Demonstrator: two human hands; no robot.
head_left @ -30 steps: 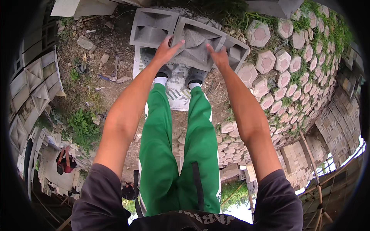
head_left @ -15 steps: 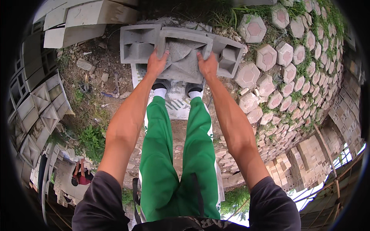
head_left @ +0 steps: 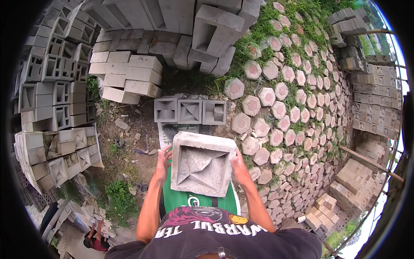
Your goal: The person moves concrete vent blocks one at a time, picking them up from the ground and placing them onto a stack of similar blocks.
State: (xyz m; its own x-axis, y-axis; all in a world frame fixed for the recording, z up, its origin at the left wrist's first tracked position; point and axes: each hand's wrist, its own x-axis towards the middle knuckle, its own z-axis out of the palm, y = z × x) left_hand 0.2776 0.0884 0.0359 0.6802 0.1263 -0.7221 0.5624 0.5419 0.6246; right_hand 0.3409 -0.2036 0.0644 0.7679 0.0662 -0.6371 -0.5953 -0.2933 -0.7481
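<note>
A square grey decorative concrete block [head_left: 202,164] with slanted triangular faces inside its frame is raised in front of my torso. My left hand [head_left: 161,163] is at its left side, fingers partly hidden at the edge. My right hand [head_left: 239,166] grips the right side, thumb on the rim. Beyond it, three similar blocks stand side by side: a left block [head_left: 165,110], a middle block [head_left: 189,111] and a right block [head_left: 214,112]. A printed sheet [head_left: 164,134] lies below them.
Stacked pale blocks [head_left: 133,75] and larger grey blocks [head_left: 217,32] stand at the back. More block stacks [head_left: 56,159] line the left. Hexagonal pavers [head_left: 280,110] cover grassy ground at right. Another person [head_left: 97,241] is at the lower left.
The held block has come up and back from among the ground blocks to my torso. I have straightened up, and three blocks in a row now show beyond it.
</note>
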